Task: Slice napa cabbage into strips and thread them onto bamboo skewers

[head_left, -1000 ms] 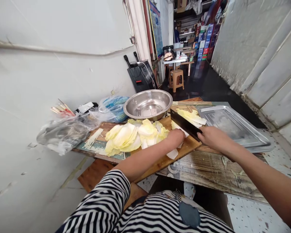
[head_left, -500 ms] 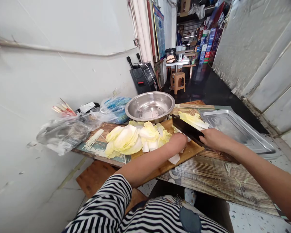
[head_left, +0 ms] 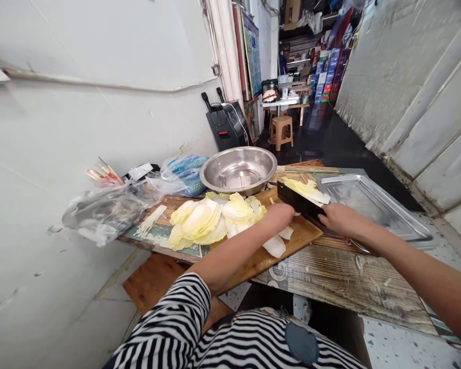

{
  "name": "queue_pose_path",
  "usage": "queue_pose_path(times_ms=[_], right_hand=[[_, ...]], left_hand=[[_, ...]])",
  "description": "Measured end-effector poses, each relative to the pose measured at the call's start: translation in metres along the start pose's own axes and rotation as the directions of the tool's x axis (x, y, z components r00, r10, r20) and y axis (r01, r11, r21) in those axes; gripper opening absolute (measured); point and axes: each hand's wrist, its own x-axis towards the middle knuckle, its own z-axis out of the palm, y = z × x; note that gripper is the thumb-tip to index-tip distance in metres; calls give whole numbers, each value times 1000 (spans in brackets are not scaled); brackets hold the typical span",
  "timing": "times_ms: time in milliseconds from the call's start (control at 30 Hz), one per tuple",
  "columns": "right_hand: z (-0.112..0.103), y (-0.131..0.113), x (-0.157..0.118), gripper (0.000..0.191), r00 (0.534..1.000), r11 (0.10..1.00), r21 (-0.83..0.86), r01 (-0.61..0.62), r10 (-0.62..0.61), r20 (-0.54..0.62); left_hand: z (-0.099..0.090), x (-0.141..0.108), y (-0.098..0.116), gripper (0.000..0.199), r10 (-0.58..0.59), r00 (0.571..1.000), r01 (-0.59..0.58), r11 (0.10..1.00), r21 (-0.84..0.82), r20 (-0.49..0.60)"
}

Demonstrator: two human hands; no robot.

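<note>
My right hand is wrapped round the handle of a black cleaver, whose blade reaches left over the wooden cutting board. My left hand is bent down beside the blade; its fingers are hidden behind the back of the hand. Napa cabbage leaves, yellow and white, lie piled at the left of the board and past its edge. Cut white cabbage pieces rest on the board below my left wrist. Beyond the cleaver is another stack of cabbage leaves.
A steel basin stands behind the board. At the right lies a metal tray. Enoki mushrooms and plastic bags lie on the left of the table, near the wall. A brown stool is farther back.
The cleaver and my left hand have shifted slightly. The cabbage under my left hand shows less, and cut white pieces lie spread nearer the board's front.
</note>
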Motion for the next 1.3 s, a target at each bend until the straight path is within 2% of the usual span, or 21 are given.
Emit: queue_pose_path(times_ms=[100,200,300,333,400,500,600,633,700,800,867,933,1000,1133,1200,1300], right_hand=[[-3,11,8,41,998,994,83,-66,66,5],[-4,12,11,39,998,975,212,-61,59,16],[-1,9,5,37,999,981,188,-36,39,-12],[0,8,1,37,999,988,153,-28,33,-29],[1,6,-7,37,998,996,85,-14,20,-66],[1,5,-18,39,996,1000,27,-8,10,-86],[2,5,-24,41,996,1000,19,-20,21,-87],[3,5,-26,41,996,999,23,-24,26,-89],[6,7,-28,41,995,999,34,-26,30,-95],[12,12,-31,40,995,997,70,-17,23,-94],[13,15,-34,40,994,993,110,-36,47,-97],[11,18,-35,42,988,986,145,-77,95,-119],[6,20,-36,43,976,983,145,-116,140,-168],[-4,18,-37,44,955,986,95,-135,155,-252],[-5,14,-36,43,968,992,84,-93,109,-224],[-1,7,-31,41,984,999,39,-8,15,-176]], left_hand=[[-19,-11,-20,30,-32,998,35,998,57,-45],[-32,-26,-41,28,9,994,13,978,207,-106],[-36,-40,-50,24,-41,999,39,940,339,-2],[-36,-44,-49,24,-81,996,62,932,356,38],[-34,-48,-40,26,-98,995,84,929,361,22],[-25,-48,-19,21,80,996,-65,957,282,-44],[-12,-42,-1,18,188,977,-202,965,165,97],[-9,-40,2,17,180,973,-200,969,144,143],[-8,-38,2,12,137,976,-161,977,138,169],[-20,-35,-4,24,91,992,-100,989,107,86],[-31,-31,-9,31,107,994,-104,991,85,-38],[-35,-21,-12,33,155,974,-138,985,107,-165],[-27,-9,-13,31,202,962,-172,971,168,-182],[11,3,-8,31,152,988,-156,974,167,37],[26,0,-3,34,121,992,-124,979,163,29],[34,-7,6,31,86,996,-82,983,165,-14]])
